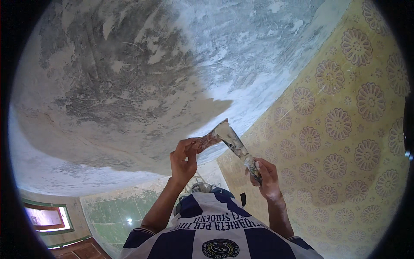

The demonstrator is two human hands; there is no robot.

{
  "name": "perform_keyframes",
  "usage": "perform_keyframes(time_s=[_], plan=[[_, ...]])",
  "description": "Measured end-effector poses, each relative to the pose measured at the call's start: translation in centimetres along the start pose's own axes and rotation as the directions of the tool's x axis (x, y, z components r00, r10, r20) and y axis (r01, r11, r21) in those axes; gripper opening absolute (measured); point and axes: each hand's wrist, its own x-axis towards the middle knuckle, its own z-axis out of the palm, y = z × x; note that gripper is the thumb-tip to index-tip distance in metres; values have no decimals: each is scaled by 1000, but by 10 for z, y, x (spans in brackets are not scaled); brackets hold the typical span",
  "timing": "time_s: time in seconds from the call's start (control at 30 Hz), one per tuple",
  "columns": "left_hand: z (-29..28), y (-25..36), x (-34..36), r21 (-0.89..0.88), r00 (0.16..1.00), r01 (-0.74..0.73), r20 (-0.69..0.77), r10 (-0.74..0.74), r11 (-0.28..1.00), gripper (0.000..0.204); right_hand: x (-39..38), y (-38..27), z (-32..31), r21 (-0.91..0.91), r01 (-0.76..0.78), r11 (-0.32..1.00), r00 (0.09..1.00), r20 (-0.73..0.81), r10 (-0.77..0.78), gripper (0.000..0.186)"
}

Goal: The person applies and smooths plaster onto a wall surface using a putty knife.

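My left hand (183, 162) is closed around the near end of a flat, brownish scraper (209, 140) that widens away from my fingers. In my right hand (268, 178) is a putty knife (235, 144), gripped by its paint-smeared handle. The far ends of the two tools meet in front of me, forming a peak. Pale filler (224, 129) coats the metal where they touch. Both tools are held up before a grey, patchily plastered surface (129, 77), and I cannot tell whether they touch it.
A yellow wall (332, 142) with round flower patterns rises on the right, meeting the plastered surface along a slanting edge. Green tiles (114, 211), a green-framed window (47, 217) and a brown door (84, 250) are at the lower left. A dark shadow falls across the plaster.
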Motion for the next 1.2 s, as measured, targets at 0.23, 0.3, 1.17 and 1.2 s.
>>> perform_keyframes(time_s=[0.23,0.3,1.17,1.2], plan=[[-13,11,16,-517,871,469,138,-472,716,19,4,-12,-25,-157,287,945,957,93,-275,27],[-19,11,21,-517,838,528,187,-513,674,21,9,-19,-31,-191,356,915,934,114,-340,27],[-26,-13,31,-577,634,761,559,-535,298,30,54,12,-18,-217,571,792,806,331,-491,49],[-27,-14,32,-576,635,760,559,-533,300,30,54,18,-22,-191,563,804,808,332,-487,51]])
